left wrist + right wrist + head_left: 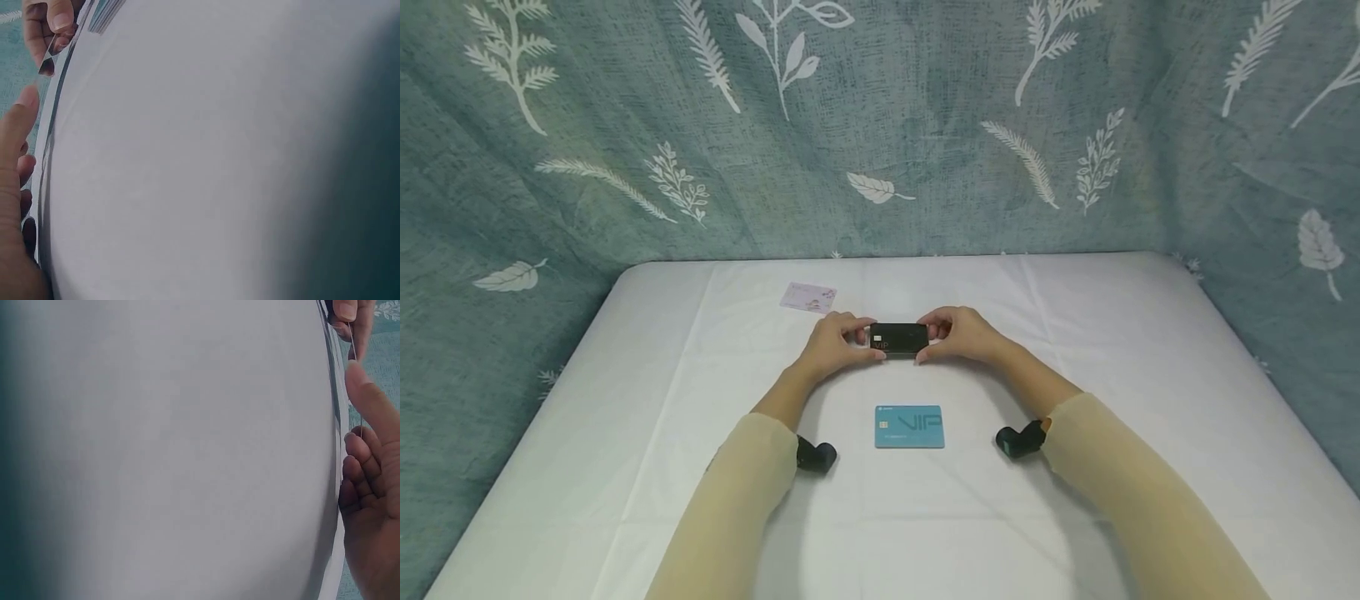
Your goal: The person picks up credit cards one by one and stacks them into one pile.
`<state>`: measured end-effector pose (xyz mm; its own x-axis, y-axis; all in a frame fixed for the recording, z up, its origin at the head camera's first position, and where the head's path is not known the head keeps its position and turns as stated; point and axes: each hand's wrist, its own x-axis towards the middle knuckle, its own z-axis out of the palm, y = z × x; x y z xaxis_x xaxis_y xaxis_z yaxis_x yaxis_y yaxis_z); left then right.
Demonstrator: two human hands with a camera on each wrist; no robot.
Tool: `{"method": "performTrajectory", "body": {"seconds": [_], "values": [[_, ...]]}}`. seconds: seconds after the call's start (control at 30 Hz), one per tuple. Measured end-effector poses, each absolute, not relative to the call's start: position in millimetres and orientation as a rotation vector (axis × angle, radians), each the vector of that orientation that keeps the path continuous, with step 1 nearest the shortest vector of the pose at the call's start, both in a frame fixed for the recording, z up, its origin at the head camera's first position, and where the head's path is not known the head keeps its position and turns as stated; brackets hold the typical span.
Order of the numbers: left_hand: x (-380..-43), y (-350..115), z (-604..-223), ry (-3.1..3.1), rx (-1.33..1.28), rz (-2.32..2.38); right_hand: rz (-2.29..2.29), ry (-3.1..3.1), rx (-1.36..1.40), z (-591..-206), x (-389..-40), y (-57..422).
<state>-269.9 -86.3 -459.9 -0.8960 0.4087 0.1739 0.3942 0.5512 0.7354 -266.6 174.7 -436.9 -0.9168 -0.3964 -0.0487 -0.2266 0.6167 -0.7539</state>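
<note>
A black card (899,338) with a chip and the letters "VIP" is held between both hands in the head view. My left hand (837,342) pinches its left end between thumb and fingers. The right end is pinched the same way by my right hand (964,335). In the right wrist view the card appears edge-on as a thin line. Nearer to me, a light blue card (909,437) with "VIP" lettering and a chip lies flat. Just beyond my left hand lies a pale pink card (807,297) with a small printed picture.
A white cloth covers the table (737,333). Behind and beside it hangs a blue-green curtain (925,167) with white leaf patterns. Black wrist cameras stick out from the left sleeve (730,500) and the right sleeve (1142,492).
</note>
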Motion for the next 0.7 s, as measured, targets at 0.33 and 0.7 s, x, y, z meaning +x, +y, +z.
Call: {"method": "performTrajectory", "body": {"seconds": [0.33, 0.7], "values": [[-254.0, -84.5, -451.6, 2.705, 0.732, 1.335, -1.147, 2.665, -0.564, -423.7, -248.0, 177.4], [-240.8, -83.4, -444.9, 2.728, 0.803, 1.356, -1.056, 2.748, -0.693, -410.8, -234.0, 177.3]]}}
